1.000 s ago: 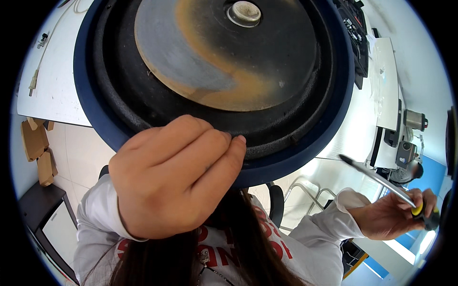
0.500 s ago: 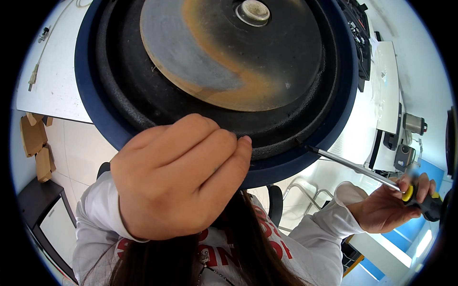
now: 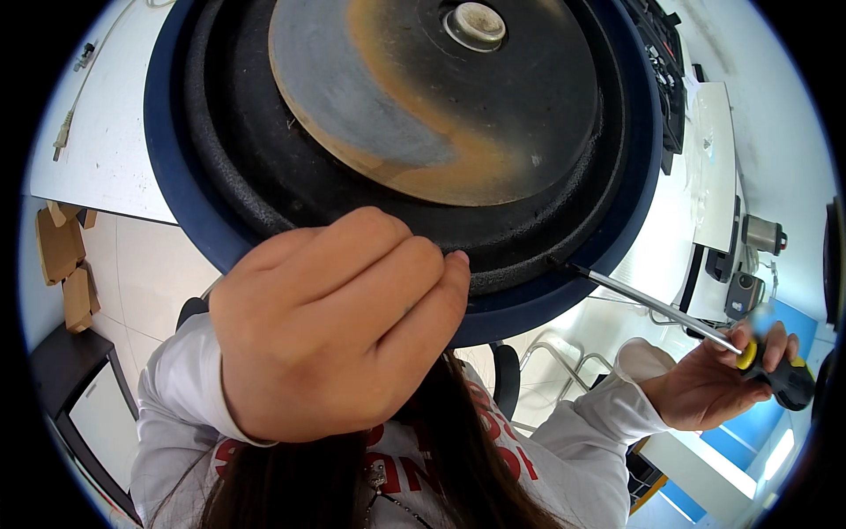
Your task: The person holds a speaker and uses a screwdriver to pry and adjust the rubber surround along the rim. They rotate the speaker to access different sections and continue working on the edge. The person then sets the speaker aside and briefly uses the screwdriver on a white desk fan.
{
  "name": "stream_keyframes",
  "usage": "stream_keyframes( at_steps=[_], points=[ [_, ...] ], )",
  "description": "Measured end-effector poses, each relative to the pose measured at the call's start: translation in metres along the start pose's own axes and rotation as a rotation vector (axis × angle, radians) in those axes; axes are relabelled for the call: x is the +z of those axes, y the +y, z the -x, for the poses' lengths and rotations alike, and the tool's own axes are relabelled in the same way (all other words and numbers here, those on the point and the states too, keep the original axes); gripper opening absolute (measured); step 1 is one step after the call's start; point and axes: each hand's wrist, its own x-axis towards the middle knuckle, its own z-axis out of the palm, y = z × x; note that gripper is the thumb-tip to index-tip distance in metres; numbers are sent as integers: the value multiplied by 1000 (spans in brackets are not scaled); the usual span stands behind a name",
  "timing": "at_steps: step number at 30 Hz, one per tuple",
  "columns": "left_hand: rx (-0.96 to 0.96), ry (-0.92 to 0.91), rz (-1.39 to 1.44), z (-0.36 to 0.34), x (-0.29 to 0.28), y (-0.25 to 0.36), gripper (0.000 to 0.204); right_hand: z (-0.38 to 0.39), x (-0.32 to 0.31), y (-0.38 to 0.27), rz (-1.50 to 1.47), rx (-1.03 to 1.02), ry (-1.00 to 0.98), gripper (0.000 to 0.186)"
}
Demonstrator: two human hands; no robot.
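A round dark blue electric cooker body (image 3: 167, 167) takes up the upper middle. Inside its black inner ring (image 3: 220, 167) lies a grey heating plate (image 3: 352, 106), stained brown, with a raised metal button (image 3: 477, 26) near its far side. My left hand (image 3: 330, 326) is closed over the cooker's near edge, fingers curled together; what they grip is hidden beneath. Off to the right, my right hand (image 3: 705, 385) is wrapped round the black and yellow handle of a screwdriver (image 3: 652, 307). Its shaft slants left, and the dark tip meets the black ring near the blue rim.
A white table (image 3: 97, 167) lies under the cooker, with a plugged cord (image 3: 63, 132) at its left. A black tool case (image 3: 661, 70) stands at the right. Cardboard pieces (image 3: 66, 256) and a dark cabinet (image 3: 75, 379) are at the lower left.
The cooker sits slightly further right and the view has shifted a little. Both hands keep nearly the same place and grip, the screwdriver tip still at the ring.
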Motion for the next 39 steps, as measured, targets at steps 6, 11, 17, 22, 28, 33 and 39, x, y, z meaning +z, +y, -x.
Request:
stream_keyframes(
  at_steps=[6,11,17,22,28,33,39],
  points=[
    [2,-4,-10,0,-1,0,33,2,-10,-2,-11,9,-80,52],
    [2,-14,-13,0,-1,0,34,2,-12,-2,-11,6,-79,51],
    [6,-25,-8,0,-1,-1,33,0,1,0,18,-3,24,52],
    [5,-31,-8,-1,-2,-1,32,-2,11,1,-4,-58,-3,53],
    [13,-26,-10,-1,-1,-1,31,-10,16,-5,31,-73,-103,53],
    [8,-13,-2,-1,-1,-1,35,-16,11,-23,271,-83,-153,53],
    [16,-3,14,0,-1,-3,44,-21,-4,-52,902,-178,-147,62]
  ],
)
